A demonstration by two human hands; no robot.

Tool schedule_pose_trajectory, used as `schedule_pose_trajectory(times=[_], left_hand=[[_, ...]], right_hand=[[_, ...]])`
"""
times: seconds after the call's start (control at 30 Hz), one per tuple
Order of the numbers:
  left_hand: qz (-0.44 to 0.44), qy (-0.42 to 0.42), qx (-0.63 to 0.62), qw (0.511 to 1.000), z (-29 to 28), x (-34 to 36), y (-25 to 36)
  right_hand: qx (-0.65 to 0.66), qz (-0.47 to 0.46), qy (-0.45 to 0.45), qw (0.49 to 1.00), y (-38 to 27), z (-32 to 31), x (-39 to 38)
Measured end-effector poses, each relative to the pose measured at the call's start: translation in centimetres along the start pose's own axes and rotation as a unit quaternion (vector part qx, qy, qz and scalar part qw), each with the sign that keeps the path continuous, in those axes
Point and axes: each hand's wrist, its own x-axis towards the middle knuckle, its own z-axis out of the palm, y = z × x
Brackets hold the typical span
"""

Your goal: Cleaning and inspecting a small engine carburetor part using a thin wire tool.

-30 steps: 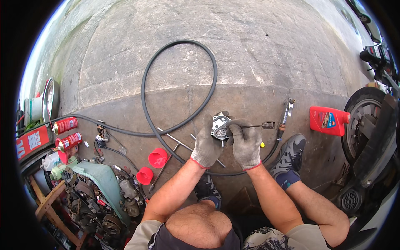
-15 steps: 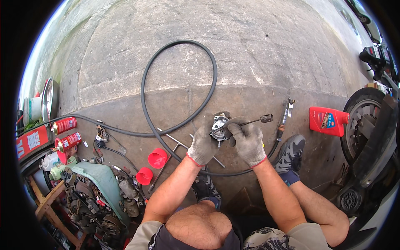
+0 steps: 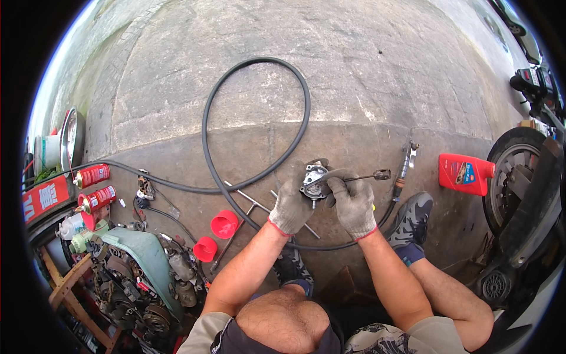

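My gloved left hand [image 3: 289,207] is closed around the side of a carburetor [image 3: 315,179], a small silver metal body with a short spout toward me. My gloved right hand [image 3: 355,206] is pinched close beside the carburetor's right side. From its fingers a thin dark rod [image 3: 358,178] points right and ends in a short cylinder. The rod's other end is hidden by my fingers, so I cannot tell whether it touches the carburetor.
A black air hose [image 3: 206,133] loops across the concrete, leading to an air tool [image 3: 403,171]. Metal T-handle wrenches [image 3: 253,203] and red cups [image 3: 224,224] lie left. A green bin of parts [image 3: 138,253] and spray cans [image 3: 98,199] sit farther left. Right are a red bottle [image 3: 463,174] and a motorcycle wheel [image 3: 512,177].
The rod in my right hand has swung slightly, its cylinder end now a little lower and farther right. The carburetor stays in my left hand. The whole view has shifted very slightly.
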Motion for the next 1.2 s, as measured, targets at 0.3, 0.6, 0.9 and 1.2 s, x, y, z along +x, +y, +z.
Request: schedule_pose_trajectory(times=[0.3, 0.6, 0.9, 1.2], left_hand=[[0.013, 0.039, -0.006, 0.999, -0.6, 0.2, -1.0], [0.034, 0.04, 0.017, 0.998, 0.3, -0.1, -0.7], [0.056, 0.056, 0.014, 0.997, 1.0, 0.0, -0.6], [0.061, 0.084, 0.048, 0.993, 1.4, 0.1, -0.8]], right_hand=[[-0.107, -0.128, 0.032, 0.986, 0.3, 0.1, -0.3], [-0.127, -0.162, 0.069, 0.976, 1.0, 0.3, 0.1], [-0.076, -0.055, 0.043, 0.995, 0.0, 0.0, -0.1], [-0.081, -0.131, 0.042, 0.987, 1.6, 0.1, 0.3]])
